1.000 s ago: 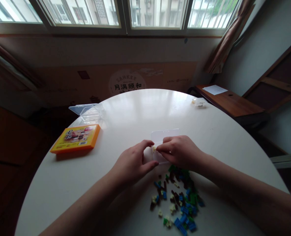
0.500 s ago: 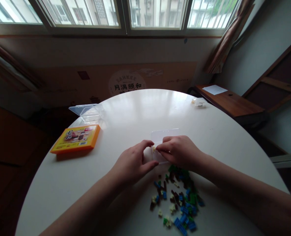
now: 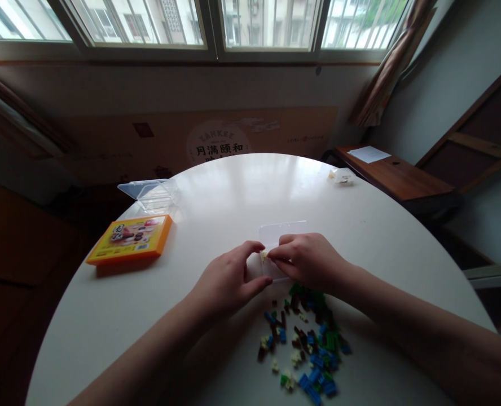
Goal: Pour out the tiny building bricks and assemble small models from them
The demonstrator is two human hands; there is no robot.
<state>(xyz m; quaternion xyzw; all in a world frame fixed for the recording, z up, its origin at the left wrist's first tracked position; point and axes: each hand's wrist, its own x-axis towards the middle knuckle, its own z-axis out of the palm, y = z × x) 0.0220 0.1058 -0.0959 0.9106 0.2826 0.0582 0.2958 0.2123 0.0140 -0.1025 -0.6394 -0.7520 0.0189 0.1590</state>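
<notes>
Both my hands meet over the middle of the round white table [image 3: 216, 197]. My right hand [image 3: 307, 260] pinches a tiny cream brick [image 3: 264, 255] at its fingertips. My left hand [image 3: 227, 279] is curled, thumb and forefinger closed in on the same small piece. A clear plastic box [image 3: 281, 232] lies just behind and partly under my hands. In front of them a scattered pile of small blue, green, brown and cream bricks [image 3: 307, 344] lies on the table.
An orange flat box [image 3: 131, 238] lies at the table's left, with an open clear plastic case [image 3: 151, 193] behind it. A small clear packet [image 3: 341, 176] sits at the far right edge. A wooden side table with a paper [image 3: 371, 154] stands beyond.
</notes>
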